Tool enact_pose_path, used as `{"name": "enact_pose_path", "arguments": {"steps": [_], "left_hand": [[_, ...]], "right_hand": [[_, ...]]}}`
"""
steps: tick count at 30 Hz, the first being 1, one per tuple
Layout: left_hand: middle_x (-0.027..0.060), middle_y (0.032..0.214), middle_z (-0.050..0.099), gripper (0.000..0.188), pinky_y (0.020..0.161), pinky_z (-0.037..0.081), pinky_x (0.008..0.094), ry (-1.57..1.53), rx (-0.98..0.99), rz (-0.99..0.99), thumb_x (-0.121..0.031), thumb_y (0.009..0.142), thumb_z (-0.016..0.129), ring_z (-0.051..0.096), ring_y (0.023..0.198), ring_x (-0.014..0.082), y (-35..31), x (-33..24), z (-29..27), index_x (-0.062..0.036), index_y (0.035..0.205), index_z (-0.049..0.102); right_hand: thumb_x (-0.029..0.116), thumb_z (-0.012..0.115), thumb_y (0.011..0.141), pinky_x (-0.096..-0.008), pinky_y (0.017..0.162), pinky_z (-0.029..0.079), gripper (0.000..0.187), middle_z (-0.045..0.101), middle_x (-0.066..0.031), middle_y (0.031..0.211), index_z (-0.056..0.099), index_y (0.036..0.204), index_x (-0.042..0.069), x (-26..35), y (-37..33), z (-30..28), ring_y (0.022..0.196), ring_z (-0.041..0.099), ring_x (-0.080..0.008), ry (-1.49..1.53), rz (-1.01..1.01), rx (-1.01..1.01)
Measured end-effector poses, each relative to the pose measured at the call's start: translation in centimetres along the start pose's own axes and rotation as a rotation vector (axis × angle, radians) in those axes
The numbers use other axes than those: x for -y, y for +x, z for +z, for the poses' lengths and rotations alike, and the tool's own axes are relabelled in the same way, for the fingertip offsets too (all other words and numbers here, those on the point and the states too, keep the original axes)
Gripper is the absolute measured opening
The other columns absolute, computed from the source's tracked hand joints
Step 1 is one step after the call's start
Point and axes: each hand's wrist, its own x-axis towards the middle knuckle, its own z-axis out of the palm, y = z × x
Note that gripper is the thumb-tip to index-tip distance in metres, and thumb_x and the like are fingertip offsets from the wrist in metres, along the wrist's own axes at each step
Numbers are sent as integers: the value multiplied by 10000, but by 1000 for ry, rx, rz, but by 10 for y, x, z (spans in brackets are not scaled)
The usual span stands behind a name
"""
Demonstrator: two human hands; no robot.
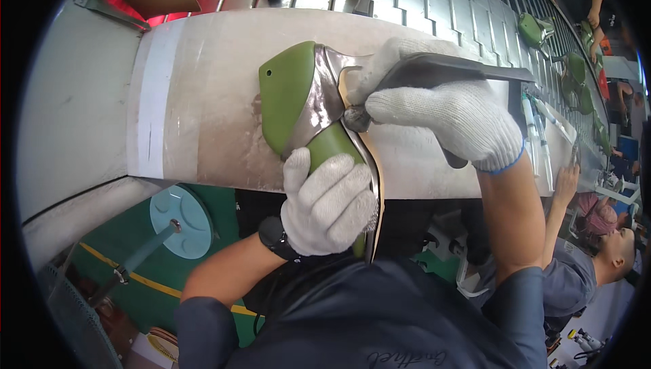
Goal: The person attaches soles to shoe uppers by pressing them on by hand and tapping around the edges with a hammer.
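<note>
A dark shirt (339, 315) is filling the foreground, while beyond it a green shoe form (288, 94) with a glossy bronze upper (324, 91) is lying over the bench (224, 105), its narrow end reaching past the near edge. The gloved left hand (331, 201) is curling around that end; the gloved right hand (454, 113) is gripping a dark implement (437, 67) near the upper. A loosening left hold would be risking a tumble; a right-hand slip, a scuff.
</note>
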Motion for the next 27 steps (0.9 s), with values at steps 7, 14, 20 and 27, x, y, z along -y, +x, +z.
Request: {"name": "enact_pose_path", "arguments": {"steps": [7,14,20,27], "left_hand": [[157,1355,663,489,1314,290,688,51,-49,30,-246,965,836,618,1346,385,-13,4,7,-57,1334,578],[160,1388,669,450,1312,301,685,46,-52,53,-278,983,828,615,1355,378,-6,4,6,-58,1298,595],[196,1391,667,541,1301,321,696,52,-16,96,-226,986,808,655,1328,398,-9,14,0,-18,1407,539],[198,1401,656,510,1276,357,668,12,0,74,-246,980,801,663,1313,395,10,5,-3,-27,1374,560]], "right_hand": [[172,786,1037,-335,927,610,190,791,-72,1079,791,1149,18,7,-46,21,1012,733,-144,411,226,-194],[104,821,909,-505,1081,620,414,757,-315,1277,670,1249,-78,32,-143,79,1176,776,-418,535,-227,-721],[22,774,1021,-378,992,631,260,805,-197,1188,726,1269,-42,7,-109,78,1102,789,-239,417,-130,-354],[-32,743,907,-436,1050,631,359,777,-273,1290,678,1255,-95,38,-136,78,1152,793,-349,461,-295,-615]]}}
